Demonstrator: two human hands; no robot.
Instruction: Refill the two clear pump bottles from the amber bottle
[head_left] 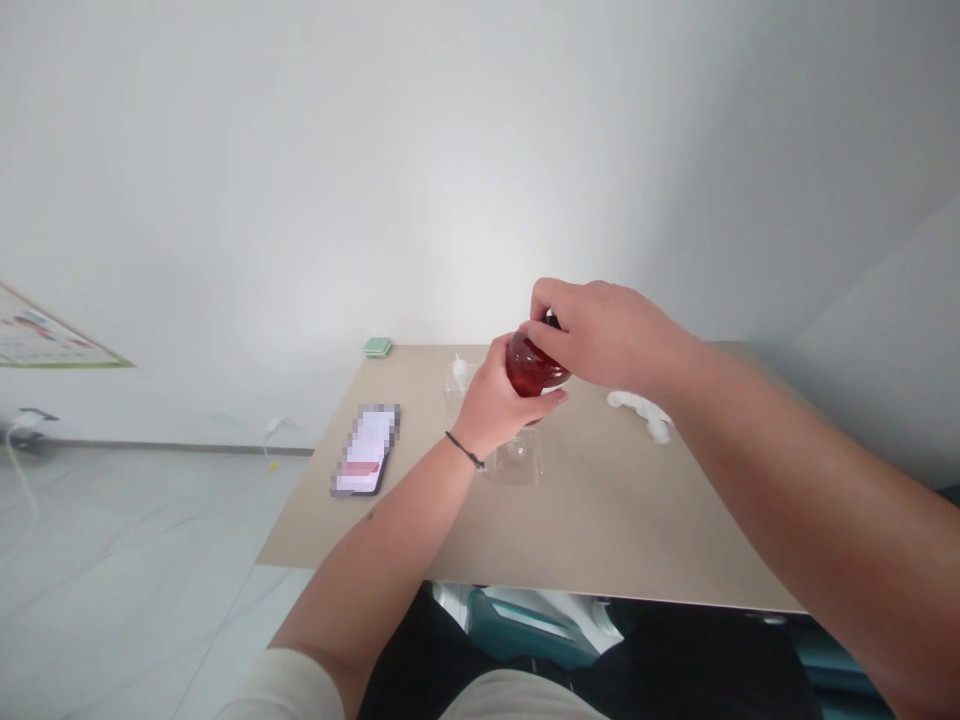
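A reddish-brown translucent bottle (531,364) is held above the table, tilted. My left hand (495,395) wraps around its body, with the thumb along the near side. My right hand (592,325) is closed at the bottle's dark top (553,320), its fingers curled over it and hiding most of it. Below the hands, a clear plastic box or tray (519,460) rests on the table. Just beyond my left hand stands a small white bottle with a pointed tip (459,370), partly in a clear holder.
On the beige table (600,530), a phone (367,450) lies at the left. A small green case (377,347) sits at the far left corner. Crumpled white tissue (643,412) lies beside my right forearm. A white wall rises behind the table; teal containers (525,625) show beneath its front edge.
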